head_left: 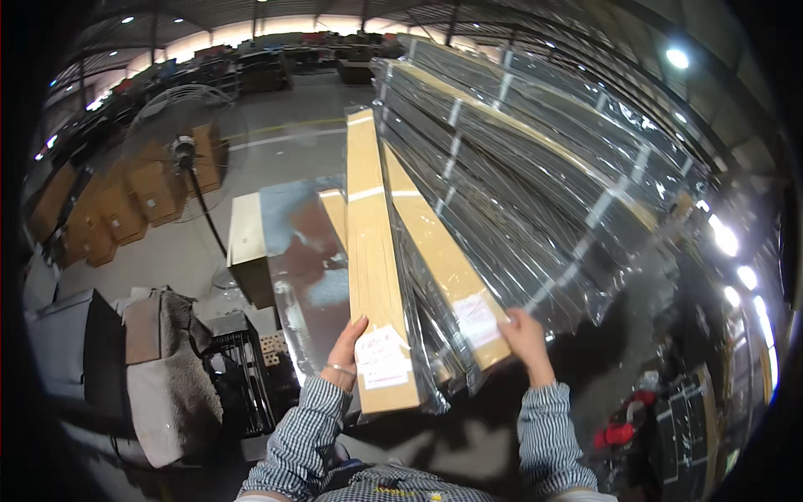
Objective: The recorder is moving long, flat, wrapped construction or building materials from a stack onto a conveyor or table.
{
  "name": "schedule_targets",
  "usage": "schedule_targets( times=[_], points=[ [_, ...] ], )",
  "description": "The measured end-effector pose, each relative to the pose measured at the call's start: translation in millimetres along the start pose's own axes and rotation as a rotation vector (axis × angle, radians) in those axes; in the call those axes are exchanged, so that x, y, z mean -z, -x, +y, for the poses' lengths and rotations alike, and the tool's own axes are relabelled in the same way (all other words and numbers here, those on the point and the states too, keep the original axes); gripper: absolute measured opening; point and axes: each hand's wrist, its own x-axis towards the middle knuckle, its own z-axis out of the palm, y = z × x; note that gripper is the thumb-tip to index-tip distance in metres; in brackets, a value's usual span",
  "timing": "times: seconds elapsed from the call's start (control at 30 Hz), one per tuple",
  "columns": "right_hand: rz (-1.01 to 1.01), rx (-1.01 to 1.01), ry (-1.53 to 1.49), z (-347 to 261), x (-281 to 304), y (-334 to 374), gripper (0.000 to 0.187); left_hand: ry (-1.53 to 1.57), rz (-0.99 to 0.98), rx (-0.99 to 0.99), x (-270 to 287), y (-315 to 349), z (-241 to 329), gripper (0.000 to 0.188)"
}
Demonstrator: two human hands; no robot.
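A long, narrow cardboard-faced package point(376, 251) with a white band and a white label lies lengthwise before me. My left hand point(345, 347) is closed on its near left edge, thumb on top. To the right, a second long cardboard-faced package point(439, 251) lies at a slant, wrapped in clear film and labelled near its close end. My right hand point(525, 339) grips its right edge near that end, with some fingers hidden underneath. Part of another cardboard strip point(334, 213) shows beneath the left package. Dark film-wrapped lengths lie between the two packages.
A large stack of dark, film-wrapped long packs point(535, 176) fills the right. Left of the packages is a worn metal-topped table point(309, 243). A stand fan point(182, 151), flat cardboard boxes point(138, 197) and a cloth-draped item point(171, 376) stand farther left. A red object point(617, 433) is at lower right.
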Motion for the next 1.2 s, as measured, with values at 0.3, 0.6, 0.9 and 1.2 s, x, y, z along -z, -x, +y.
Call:
schedule_targets(
  times=[0.3,0.6,0.9,1.2],
  points=[
    [-0.249,0.189,-0.185,45.0,-220.4,85.6,0.111,0.410,0.161,0.075,131.5,78.6,-106.7,0.067],
    [-0.433,0.263,0.337,134.8,-189.7,162.5,0.100,0.165,0.304,0.584,223.1,132.8,-247.0,0.022],
    [-0.243,0.289,0.362,162.3,-225.4,169.2,0.099,-0.253,0.561,0.420,182.5,92.5,-191.7,0.110],
    [-0.533,0.463,0.261,169.3,-212.4,185.5,0.097,-0.461,0.554,0.587,157.1,163.3,-190.8,0.112]
  ],
)
